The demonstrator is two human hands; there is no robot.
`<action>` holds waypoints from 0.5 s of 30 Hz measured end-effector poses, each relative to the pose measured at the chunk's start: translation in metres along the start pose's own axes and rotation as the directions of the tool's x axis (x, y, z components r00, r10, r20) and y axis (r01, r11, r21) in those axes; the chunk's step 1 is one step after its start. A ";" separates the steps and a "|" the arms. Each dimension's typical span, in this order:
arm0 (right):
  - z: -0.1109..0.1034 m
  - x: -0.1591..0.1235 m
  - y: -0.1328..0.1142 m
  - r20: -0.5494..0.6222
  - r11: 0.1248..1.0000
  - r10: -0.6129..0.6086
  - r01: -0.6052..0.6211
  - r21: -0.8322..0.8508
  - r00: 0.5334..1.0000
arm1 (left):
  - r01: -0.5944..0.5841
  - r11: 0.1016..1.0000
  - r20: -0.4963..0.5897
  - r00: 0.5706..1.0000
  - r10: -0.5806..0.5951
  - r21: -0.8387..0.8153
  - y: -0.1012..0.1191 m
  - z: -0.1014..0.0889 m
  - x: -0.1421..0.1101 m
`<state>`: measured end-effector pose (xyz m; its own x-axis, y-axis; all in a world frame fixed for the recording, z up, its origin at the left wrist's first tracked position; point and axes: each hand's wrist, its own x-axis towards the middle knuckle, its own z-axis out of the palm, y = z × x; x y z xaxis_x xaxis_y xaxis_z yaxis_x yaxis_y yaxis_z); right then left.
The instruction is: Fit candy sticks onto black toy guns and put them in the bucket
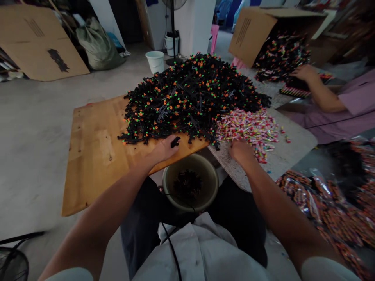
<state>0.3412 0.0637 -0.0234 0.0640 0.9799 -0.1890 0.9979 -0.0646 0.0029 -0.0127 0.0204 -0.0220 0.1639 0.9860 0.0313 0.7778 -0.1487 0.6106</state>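
Note:
My left hand (165, 150) is closed around a small black plastic piece (175, 142) above the front edge of the wooden board (96, 152). Just beyond it rises a big heap of black plastic pieces (187, 97) with orange and green tips. My right hand (241, 150) has its fingers curled together at the near left side of a pile of small pink-and-white tubes (249, 125) with red and yellow ends. Its fingertips are partly hidden, and I cannot make out what is in them. Between my knees a round bucket (168, 191) holds several dark pieces.
At the right, another person's hand (306, 73) reaches to black pieces before a tipped cardboard box (249, 35). Filled clear bags (325, 210) lie low at the right. A white bucket (155, 61) and a fan stand (173, 43) are behind the heap.

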 end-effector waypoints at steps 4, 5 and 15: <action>-0.002 -0.001 -0.002 0.059 1.000 0.005 -0.004 -0.014 0.998 | 0.150 0.925 0.053 0.989 -0.140 -0.350 0.006 0.005 -0.008; -0.001 0.000 -0.004 0.061 1.000 0.015 -0.015 -0.003 0.998 | 0.181 0.886 0.090 0.983 -0.158 -0.426 0.007 0.006 -0.010; -0.002 0.013 -0.013 -0.054 0.992 0.084 -0.078 0.102 0.995 | 0.234 0.763 0.248 0.964 -0.100 -0.602 0.028 0.010 -0.019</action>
<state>0.3289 0.0780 -0.0238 0.1478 0.9798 -0.1344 0.9837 -0.1598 -0.0830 0.0117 -0.0029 -0.0134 0.2303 0.9463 -0.2271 0.2663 0.1631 0.9500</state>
